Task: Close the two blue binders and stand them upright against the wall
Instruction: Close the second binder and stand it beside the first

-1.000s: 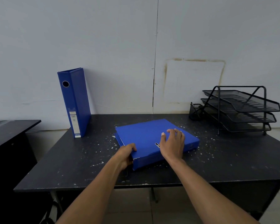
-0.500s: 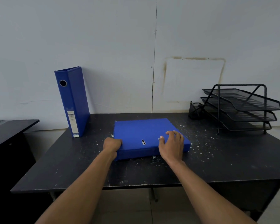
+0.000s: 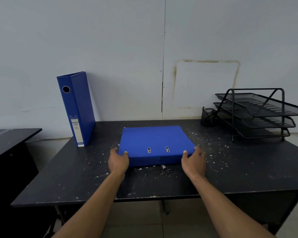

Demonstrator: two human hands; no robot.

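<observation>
One blue binder (image 3: pixel 77 107) stands upright at the table's back left, leaning against the white wall, its spine with a finger hole and a label facing me. The second blue binder (image 3: pixel 154 142) lies flat and closed in the middle of the black table (image 3: pixel 248 169), its spine edge toward me. My left hand (image 3: pixel 118 161) grips its near left corner, thumb on the cover. My right hand (image 3: pixel 193 161) grips the near right corner the same way.
A black three-tier mesh paper tray (image 3: pixel 258 114) stands at the back right of the table, with a small mesh holder (image 3: pixel 207 117) beside it. A second dark desk (image 3: pixel 10 143) sits to the left. White flecks litter the tabletop.
The flat binder has been turned so its spine squarely faces me. My left hand slid to the near left corner and my right hand moved from the cover to the near right corner.
</observation>
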